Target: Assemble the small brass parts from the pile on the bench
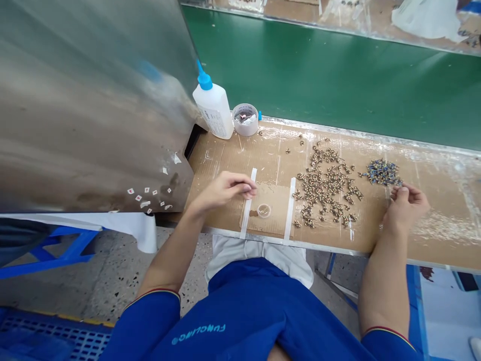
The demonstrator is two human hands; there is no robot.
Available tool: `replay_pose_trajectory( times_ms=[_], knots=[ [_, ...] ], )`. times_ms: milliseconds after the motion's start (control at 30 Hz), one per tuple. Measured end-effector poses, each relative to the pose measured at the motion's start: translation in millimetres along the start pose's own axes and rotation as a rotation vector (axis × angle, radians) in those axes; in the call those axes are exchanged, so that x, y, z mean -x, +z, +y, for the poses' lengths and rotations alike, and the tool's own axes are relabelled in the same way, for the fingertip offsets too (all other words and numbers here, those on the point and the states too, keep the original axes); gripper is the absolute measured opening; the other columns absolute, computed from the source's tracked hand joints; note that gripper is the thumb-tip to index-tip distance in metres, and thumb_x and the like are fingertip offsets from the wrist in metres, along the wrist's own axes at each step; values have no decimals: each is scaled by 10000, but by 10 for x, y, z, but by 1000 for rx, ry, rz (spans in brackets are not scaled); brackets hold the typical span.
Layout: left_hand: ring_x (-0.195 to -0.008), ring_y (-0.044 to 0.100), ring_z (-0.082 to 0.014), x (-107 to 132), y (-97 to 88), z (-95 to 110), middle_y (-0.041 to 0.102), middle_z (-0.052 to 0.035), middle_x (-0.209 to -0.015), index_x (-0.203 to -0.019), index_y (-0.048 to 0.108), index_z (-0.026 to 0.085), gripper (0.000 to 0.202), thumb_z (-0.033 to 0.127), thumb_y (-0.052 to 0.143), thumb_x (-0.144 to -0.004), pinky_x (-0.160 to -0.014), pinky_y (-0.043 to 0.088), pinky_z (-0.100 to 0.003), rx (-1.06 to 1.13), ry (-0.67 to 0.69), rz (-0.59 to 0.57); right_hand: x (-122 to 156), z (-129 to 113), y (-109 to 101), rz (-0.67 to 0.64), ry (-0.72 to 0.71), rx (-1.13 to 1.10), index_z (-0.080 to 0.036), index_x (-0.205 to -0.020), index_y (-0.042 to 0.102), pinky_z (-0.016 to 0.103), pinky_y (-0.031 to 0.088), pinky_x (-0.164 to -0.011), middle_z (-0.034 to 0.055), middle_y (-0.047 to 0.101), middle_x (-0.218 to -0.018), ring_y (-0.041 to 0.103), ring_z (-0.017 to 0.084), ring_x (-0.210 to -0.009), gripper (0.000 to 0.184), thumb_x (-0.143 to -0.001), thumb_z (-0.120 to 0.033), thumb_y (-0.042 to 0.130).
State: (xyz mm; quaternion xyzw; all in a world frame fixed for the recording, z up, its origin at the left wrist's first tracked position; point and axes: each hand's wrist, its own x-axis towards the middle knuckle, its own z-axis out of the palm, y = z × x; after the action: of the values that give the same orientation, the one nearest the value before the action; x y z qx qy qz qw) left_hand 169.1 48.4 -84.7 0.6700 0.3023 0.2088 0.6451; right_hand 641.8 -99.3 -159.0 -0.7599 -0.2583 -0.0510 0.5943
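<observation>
Head view, the only one, looks down on a cardboard-covered bench (447, 200), where the right hand (408, 203) is at the near right edge of a small heap of bluish pieces (382, 173). Its thumb and forefinger are drawn close together and its other fingers are curled; whether a piece sits between the tips I cannot tell. Left of that heap, a little apart, spreads a wider scatter of brassy pieces (326, 185). Farther left, the left hand (237, 186) hangs near the left one of two white strips, its fingers bent and thumb close to them; whether it has hold of anything cannot be made out. Just right of and nearer than it, a small round clear dish (264, 211) lies between the strips. For the right hand, taking from the rim of the heap with the fingertips alone seems best, since digging into the middle would likely drag out several tangled pieces. A light pinch should suit parts so small. The gap between bluish and brassy pieces is narrow, so lifting rather than sweeping sideways would guard against mixing them. The left wrist should pass high enough not to nudge the dish.
</observation>
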Motion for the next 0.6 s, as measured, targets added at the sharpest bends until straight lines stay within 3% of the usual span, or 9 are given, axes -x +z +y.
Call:
replay_pose_trajectory(
  times_ms=[67,100,167,233,333,400,500,600],
  knots=[
    [-802,757,-153,-267,78,-158,795,-102,-901,-922,738,119,212,327,698,-923,-741,634,-257,78,14,-86,205,-158,30,95,15,-10,-267,-724,578,378,458,-591,61,622,-660,576,157,-563,255,-845,-414,748],
    [-821,754,-148,-372,109,-211,794,-106,-939,-932,729,120,200,313,678,-938,-751,627,-256,96,23,-126,339,-276,57,83,8,-28,-252,-755,633,381,492,-621,77,655,-688,621,174,-604,220,-823,-410,769],
    [-873,738,-138,-552,155,-271,783,-114,-1046,-940,740,130,157,264,660,-943,-779,610,-260,77,55,-189,636,-567,138,-152,-61,-81,-226,-853,704,374,538,-650,92,709,-748,686,203,-679,221,-832,-436,769],
    [-951,710,-141,-704,179,-301,758,-111,-1124,-931,780,151,105,213,700,-904,-832,588,-273,1,111,-213,911,-881,252,-496,-134,-120,-225,-912,722,358,569,-658,68,726,-773,709,204,-707,244,-892,-468,727],
    [-900,658,-129,-863,188,-358,723,-70,-1015,-920,830,193,118,165,778,-818,-827,549,-274,-81,157,-171,1191,-1271,462,-1093,-242,-120,-231,-964,742,339,589,-711,54,758,-843,715,189,-757,193,-960,-412,673],
    [-798,622,-111,-904,186,-416,693,-41,-896,-922,843,203,147,155,785,-795,-768,528,-262,-77,143,-146,1293,-1432,605,-1395,-263,-119,-224,-1022,747,328,588,-737,53,766,-875,706,182,-771,181,-958,-382,688],
    [-768,629,-112,-886,191,-497,704,-34,-836,-929,847,195,169,146,771,-786,-749,522,-255,-53,126,-112,1392,-1535,795,-1665,-245,-144,-207,-1094,732,309,574,-725,46,764,-888,679,168,-745,221,-931,-357,740],
    [-771,658,-117,-842,226,-537,747,-43,-846,-921,842,176,167,141,759,-780,-760,533,-254,-53,110,-60,1489,-1522,930,-1738,-233,-158,-192,-1061,735,290,542,-684,31,745,-831,645,153,-697,192,-939,-340,743]
  ],
)
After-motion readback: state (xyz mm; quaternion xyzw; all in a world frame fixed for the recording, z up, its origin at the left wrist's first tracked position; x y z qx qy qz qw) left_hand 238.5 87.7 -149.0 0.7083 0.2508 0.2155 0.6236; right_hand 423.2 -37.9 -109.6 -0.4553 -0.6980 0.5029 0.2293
